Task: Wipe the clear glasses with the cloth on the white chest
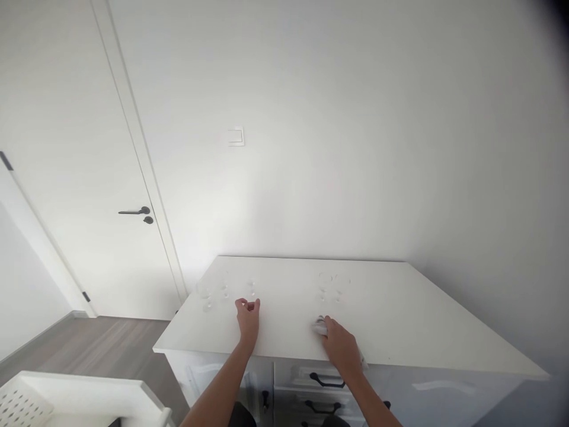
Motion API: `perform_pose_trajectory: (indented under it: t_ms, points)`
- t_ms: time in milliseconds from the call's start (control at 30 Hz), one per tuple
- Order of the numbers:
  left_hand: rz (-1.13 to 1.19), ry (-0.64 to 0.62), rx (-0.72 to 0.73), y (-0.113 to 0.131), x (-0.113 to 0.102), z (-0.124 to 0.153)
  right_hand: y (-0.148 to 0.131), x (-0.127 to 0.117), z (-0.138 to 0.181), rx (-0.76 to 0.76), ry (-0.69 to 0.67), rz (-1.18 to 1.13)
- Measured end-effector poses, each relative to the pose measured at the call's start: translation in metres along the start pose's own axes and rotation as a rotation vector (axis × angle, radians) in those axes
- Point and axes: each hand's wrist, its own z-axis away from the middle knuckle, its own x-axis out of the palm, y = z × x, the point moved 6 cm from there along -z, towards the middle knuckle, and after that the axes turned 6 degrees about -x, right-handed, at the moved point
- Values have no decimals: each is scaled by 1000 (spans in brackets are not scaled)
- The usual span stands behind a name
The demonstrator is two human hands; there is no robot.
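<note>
Several clear, glass-like things stand on the white cabinet top; their outlines are faint and I cannot tell their exact kind. One clear piece is just beyond my left hand, whose thumb and fingers are curled into a pinch. What lies between those fingertips, if anything, is too small to tell. My right hand is closed around a light grey-white cloth, low over the cabinet top; a bit of it shows by the wrist. Two clear pieces are beyond that hand.
More clear pieces stand toward the left end of the top. Below are drawers with black handles. A white wall with a light switch rises behind. Left are a door with a dark handle and a white perforated unit.
</note>
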Motion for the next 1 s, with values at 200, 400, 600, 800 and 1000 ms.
perform_pose_trajectory:
  t_ms: [200, 400, 600, 800, 1000]
  points:
    - [144, -222, -155, 4, 18, -28, -3, -4, 0, 22, 5, 29]
    - [-287, -44, -29, 0, 9, -57, -2, -4, 0, 26, 3, 26]
    - [-488, -36, 76, 2, 13, -63, -2, -4, -1, 28, 8, 17]
    - [-497, -135, 163, 4, 21, -43, -2, -4, 0, 49, 4, 15]
    - [-518, -298, 272, -1, 36, 8, -2, -3, -1, 59, -36, 10]
